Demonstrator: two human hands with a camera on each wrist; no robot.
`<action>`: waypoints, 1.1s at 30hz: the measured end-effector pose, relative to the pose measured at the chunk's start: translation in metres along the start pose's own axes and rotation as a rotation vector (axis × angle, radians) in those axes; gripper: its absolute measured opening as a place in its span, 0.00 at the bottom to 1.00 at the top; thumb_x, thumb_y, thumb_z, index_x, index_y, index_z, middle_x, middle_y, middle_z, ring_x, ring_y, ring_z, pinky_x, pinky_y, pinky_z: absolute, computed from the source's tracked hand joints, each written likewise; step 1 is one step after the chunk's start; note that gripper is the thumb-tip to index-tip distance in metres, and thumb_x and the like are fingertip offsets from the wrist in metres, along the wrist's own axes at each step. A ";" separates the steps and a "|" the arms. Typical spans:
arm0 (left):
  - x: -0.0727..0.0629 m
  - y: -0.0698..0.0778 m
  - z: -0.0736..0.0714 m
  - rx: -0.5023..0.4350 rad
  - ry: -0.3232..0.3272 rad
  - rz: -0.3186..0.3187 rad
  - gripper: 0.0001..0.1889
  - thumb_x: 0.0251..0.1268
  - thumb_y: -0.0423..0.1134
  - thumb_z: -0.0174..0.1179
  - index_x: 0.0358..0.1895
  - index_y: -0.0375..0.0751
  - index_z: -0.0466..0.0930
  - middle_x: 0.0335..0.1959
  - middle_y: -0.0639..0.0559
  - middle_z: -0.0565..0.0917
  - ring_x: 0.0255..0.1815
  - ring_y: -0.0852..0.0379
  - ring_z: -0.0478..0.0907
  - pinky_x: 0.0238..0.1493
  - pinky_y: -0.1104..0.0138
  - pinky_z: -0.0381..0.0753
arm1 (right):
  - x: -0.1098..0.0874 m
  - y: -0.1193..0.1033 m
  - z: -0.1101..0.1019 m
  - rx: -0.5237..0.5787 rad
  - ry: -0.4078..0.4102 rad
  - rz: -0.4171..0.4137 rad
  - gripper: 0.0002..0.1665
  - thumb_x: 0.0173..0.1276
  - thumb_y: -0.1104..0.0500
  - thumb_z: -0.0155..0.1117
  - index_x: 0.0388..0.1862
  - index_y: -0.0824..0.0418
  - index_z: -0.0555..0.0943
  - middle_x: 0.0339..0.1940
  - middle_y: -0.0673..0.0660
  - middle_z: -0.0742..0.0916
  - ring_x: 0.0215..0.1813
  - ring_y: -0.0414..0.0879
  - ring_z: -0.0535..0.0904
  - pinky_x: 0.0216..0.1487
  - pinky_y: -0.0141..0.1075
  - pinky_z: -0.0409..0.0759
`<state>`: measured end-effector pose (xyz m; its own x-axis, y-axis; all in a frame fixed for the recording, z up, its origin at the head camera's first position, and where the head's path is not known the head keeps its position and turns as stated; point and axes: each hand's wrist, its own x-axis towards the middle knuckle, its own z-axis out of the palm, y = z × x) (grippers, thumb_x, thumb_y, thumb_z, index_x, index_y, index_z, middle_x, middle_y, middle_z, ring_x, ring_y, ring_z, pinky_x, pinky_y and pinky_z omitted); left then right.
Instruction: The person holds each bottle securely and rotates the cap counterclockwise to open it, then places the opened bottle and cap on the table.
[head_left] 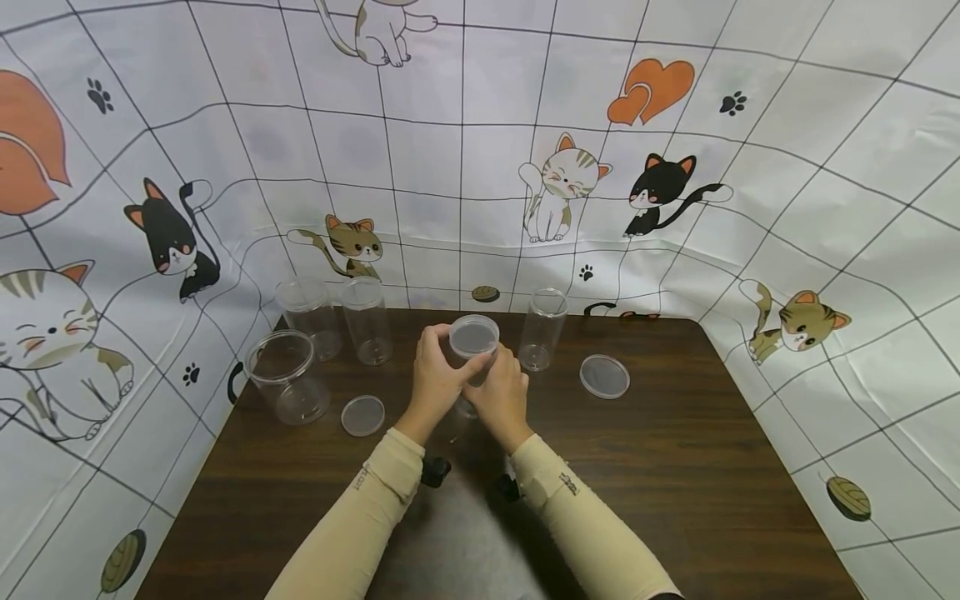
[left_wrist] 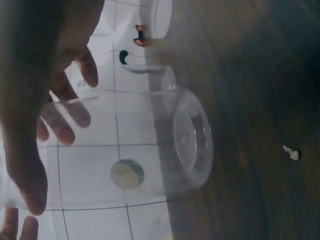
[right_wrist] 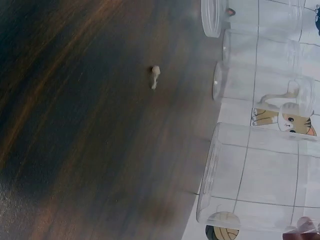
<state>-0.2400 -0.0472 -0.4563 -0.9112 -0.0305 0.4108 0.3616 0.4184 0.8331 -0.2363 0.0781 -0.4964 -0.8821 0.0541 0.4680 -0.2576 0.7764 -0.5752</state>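
Both hands hold a clear plastic jar (left_wrist: 150, 160) near its top, above the middle of the table. A round translucent lid (head_left: 474, 337) covers its mouth in the head view. My left hand (head_left: 437, 379) grips the jar's left side, and its thumb lies across the near side. On the opposite side, my right hand (head_left: 501, 396) grips the jar with its thumb close to the left one. Only fingertips (right_wrist: 304, 227) of the right hand show in the right wrist view. Whether the jar's base touches the table cannot be told.
An uncovered wide jar (head_left: 288, 375) and two tall jars (head_left: 307, 312), (head_left: 367, 321) stand at the left. Another tall jar (head_left: 542, 329) stands right of the hands. Loose lids (head_left: 363, 416), (head_left: 604, 377) lie on each side. A small pale scrap (right_wrist: 155, 77) lies on the table (head_left: 675, 467).
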 end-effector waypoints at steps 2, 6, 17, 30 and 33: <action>0.000 -0.001 0.000 0.029 0.008 0.012 0.39 0.53 0.52 0.78 0.61 0.37 0.67 0.62 0.43 0.73 0.63 0.43 0.68 0.65 0.48 0.66 | 0.000 -0.001 0.000 -0.002 0.004 0.006 0.51 0.49 0.49 0.83 0.67 0.68 0.69 0.54 0.63 0.81 0.53 0.60 0.77 0.49 0.54 0.71; 0.005 -0.005 -0.012 0.010 -0.063 0.015 0.44 0.49 0.64 0.75 0.62 0.38 0.69 0.61 0.43 0.72 0.64 0.43 0.68 0.67 0.49 0.66 | 0.002 0.002 -0.004 0.048 -0.034 -0.002 0.53 0.51 0.46 0.84 0.68 0.68 0.68 0.56 0.64 0.80 0.56 0.60 0.76 0.52 0.56 0.70; 0.029 -0.019 -0.065 -0.327 -0.572 -0.051 0.42 0.62 0.48 0.73 0.77 0.42 0.63 0.72 0.40 0.69 0.69 0.42 0.68 0.67 0.43 0.67 | 0.014 0.023 -0.024 0.544 -0.561 -0.094 0.50 0.58 0.57 0.81 0.74 0.57 0.63 0.44 0.55 0.83 0.44 0.47 0.81 0.49 0.44 0.80; 0.020 -0.016 -0.050 -0.407 -0.547 -0.099 0.34 0.63 0.34 0.71 0.72 0.42 0.68 0.64 0.41 0.76 0.58 0.42 0.79 0.54 0.54 0.81 | 0.016 0.027 -0.022 0.575 -0.534 -0.171 0.51 0.58 0.57 0.81 0.75 0.54 0.63 0.56 0.54 0.81 0.44 0.46 0.82 0.45 0.42 0.82; 0.014 -0.013 -0.040 -0.327 -0.419 -0.097 0.34 0.62 0.37 0.73 0.70 0.44 0.68 0.63 0.44 0.76 0.59 0.46 0.77 0.59 0.51 0.76 | 0.014 0.023 -0.017 0.476 -0.404 -0.153 0.51 0.56 0.53 0.83 0.74 0.58 0.65 0.60 0.56 0.80 0.53 0.48 0.80 0.54 0.47 0.80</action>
<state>-0.2499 -0.0892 -0.4467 -0.9201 0.3374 0.1991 0.2535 0.1251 0.9592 -0.2475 0.1071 -0.4916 -0.8766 -0.3479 0.3324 -0.4573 0.3877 -0.8003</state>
